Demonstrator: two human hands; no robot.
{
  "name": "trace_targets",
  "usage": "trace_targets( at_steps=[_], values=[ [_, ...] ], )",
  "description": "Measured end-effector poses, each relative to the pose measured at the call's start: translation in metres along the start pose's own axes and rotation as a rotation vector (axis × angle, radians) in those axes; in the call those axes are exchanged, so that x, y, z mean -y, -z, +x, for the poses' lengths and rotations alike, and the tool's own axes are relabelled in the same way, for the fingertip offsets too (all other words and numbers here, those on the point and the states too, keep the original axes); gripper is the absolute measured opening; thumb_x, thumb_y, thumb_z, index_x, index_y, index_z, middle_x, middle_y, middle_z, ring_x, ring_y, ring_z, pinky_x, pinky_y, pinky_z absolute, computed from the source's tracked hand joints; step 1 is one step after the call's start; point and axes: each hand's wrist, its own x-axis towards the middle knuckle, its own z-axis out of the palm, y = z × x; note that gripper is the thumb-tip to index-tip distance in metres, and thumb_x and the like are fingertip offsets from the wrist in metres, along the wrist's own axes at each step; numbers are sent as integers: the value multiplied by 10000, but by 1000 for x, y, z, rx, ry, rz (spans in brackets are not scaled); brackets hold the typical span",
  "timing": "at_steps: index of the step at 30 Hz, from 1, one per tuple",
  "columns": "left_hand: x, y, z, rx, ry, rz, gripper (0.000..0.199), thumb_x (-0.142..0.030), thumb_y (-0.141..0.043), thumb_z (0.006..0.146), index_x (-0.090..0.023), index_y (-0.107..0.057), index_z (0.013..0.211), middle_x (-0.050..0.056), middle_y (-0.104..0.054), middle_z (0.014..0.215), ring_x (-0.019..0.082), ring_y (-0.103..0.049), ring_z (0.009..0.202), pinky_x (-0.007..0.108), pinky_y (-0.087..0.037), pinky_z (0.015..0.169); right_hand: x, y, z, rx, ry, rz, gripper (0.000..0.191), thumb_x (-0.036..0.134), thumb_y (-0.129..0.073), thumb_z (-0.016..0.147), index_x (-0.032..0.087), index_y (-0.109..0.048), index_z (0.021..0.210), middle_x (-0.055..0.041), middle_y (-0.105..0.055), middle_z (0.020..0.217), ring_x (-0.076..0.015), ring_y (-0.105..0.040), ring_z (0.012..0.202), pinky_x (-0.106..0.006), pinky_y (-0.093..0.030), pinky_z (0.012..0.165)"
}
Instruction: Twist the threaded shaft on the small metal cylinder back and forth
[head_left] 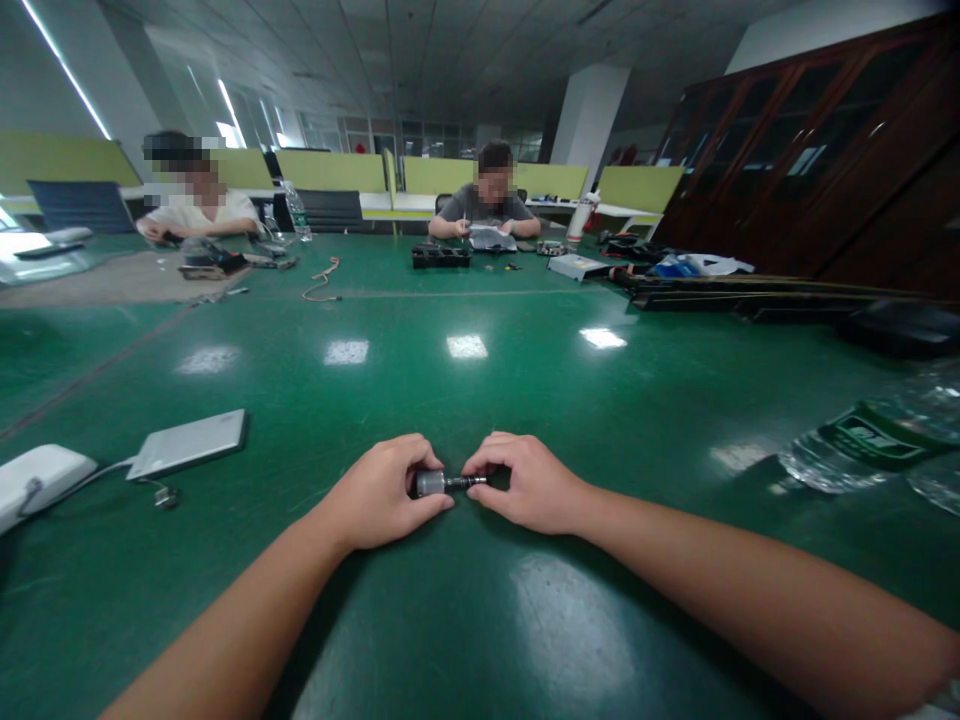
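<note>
Between my hands, low over the green table (420, 390), is a small metal part, a grey cylinder (431, 484) with a thin dark ribbed shaft (459, 482) pointing right. It looks like a small motor, though its exact kind is too small to tell. My left hand (375, 495) has its thumb and fingers closed around the cylinder end. The fingertips of my right hand (534, 485) pinch the tip of the shaft. Some of the part is hidden by the fingers.
A silver power bank (191, 444) with a white cable and a white device (45, 478) lie at left. Clear water bottles (855, 445) lie at right. Across the table sit two people, a black tray (441, 257), a cord (322, 282) and dark strips (750, 292).
</note>
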Motion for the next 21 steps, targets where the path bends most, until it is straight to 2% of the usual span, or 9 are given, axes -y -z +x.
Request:
trace_targets(
  at_steps=[12, 21],
  values=[
    [1, 2, 1, -11, 40, 10, 223, -353, -737, 748, -175, -639, 841, 16, -617, 781, 174, -567, 718, 269, -395, 626, -6, 3, 2, -27, -7, -74, 71, 204, -738, 758, 188, -726, 827, -15, -678, 757, -154, -597, 749, -292, -431, 732],
    [5, 3, 0, -33, 52, 9, 235, -371, -738, 737, -176, -642, 826, 9, -613, 760, 164, -560, 688, 258, -393, 602, -9, 5, 2, -29, -13, -45, 65, 214, -734, 771, 190, -730, 831, -15, -675, 753, -146, -599, 734, -279, -436, 707]
  ],
)
